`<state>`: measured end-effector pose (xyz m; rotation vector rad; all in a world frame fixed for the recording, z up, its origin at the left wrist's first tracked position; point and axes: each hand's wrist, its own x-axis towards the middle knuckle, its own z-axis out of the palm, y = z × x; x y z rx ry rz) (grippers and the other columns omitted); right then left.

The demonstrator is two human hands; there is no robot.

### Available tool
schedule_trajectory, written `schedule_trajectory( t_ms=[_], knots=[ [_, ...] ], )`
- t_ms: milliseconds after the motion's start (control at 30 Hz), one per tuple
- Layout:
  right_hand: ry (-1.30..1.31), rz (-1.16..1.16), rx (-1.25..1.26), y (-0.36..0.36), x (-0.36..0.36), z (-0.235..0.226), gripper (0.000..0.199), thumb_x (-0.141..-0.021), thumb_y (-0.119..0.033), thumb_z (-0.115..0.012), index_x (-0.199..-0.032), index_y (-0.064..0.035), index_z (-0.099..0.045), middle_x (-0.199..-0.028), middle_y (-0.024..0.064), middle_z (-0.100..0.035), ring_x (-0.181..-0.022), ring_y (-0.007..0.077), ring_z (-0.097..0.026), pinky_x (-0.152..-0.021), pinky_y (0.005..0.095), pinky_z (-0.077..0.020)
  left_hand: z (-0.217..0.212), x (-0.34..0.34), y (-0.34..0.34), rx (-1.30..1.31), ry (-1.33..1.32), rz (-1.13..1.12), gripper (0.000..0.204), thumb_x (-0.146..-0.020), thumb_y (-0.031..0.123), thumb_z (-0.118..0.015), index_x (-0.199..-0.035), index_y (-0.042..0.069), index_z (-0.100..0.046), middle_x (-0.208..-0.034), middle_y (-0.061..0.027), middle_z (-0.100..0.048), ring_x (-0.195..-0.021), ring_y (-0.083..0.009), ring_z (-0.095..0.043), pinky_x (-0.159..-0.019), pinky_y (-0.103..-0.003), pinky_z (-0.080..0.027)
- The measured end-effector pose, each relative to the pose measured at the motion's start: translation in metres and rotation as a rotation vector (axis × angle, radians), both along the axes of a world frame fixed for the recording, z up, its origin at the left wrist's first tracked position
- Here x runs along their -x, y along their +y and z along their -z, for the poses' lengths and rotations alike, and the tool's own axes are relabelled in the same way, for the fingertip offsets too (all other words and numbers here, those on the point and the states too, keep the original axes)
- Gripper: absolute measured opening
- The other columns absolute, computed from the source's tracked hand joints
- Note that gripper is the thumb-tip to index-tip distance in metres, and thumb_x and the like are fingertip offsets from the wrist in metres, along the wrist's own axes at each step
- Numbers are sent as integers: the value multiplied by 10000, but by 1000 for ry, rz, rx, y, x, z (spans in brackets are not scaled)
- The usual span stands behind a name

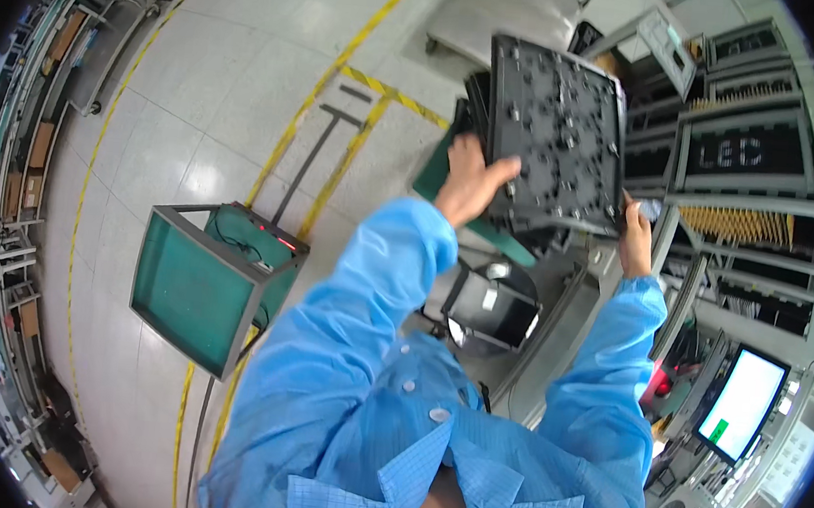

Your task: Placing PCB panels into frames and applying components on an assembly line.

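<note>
Out in front of me, a black molded tray [564, 123] is held tilted, its face covered with rows of raised bumps and recesses. My left hand [474, 180] grips its left edge, thumb on the face and fingers behind. At the lower right corner, my right hand [636, 241] is closed on the rim, with part of its fingers hidden behind it. More dark tray edges [476, 105] show behind the left side; whether they are in my hold I cannot tell. Beneath the tray, a green surface [500, 238] is partly visible.
A grey-framed cart with a green top [195, 294] stands on the floor at left. Below the tray is a black chair-like object [491, 310]. Racks [750, 153] line the right, above a lit monitor [742, 403]. A metal table [505, 16] stands beyond; shelving [34, 144] runs far left.
</note>
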<state>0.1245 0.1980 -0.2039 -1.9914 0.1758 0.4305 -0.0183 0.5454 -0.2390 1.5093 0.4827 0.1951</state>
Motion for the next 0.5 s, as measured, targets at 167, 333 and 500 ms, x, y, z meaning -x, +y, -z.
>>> schedule_trajectory(
  t_ms=[167, 333, 500],
  knots=[
    [-142, -149, 419, -118, 125, 138, 552, -918, -515, -604, -1100, 5, -640, -1090, 219, -659, -1007, 330, -632, -879, 423, -473, -10, 60, -1, -144, 58, -284, 934, -884, 661, -536, -1403, -90, -341, -1419, -303, -346, -1354, -416, -312, -1145, -435, -236],
    [453, -215, 426, -184, 299, 289, 625, -800, -414, -765, -1180, 36, -556, -957, 241, -673, -898, 367, -698, -706, 411, -574, 59, 242, -76, -179, 553, -193, 633, -954, 511, -512, -1318, -7, -519, -1320, -221, -526, -1252, -373, -461, -1064, -444, -351],
    [143, -213, 117, -100, 373, 231, 307, -832, -84, -580, -1090, 67, -511, -858, 260, -639, -639, 361, -695, -553, 441, -578, 39, 388, -189, 591, 919, -45, 774, -861, 566, -637, -1436, 86, -445, -1499, -123, -399, -1248, -356, -472, -1036, -437, -395]
  ],
)
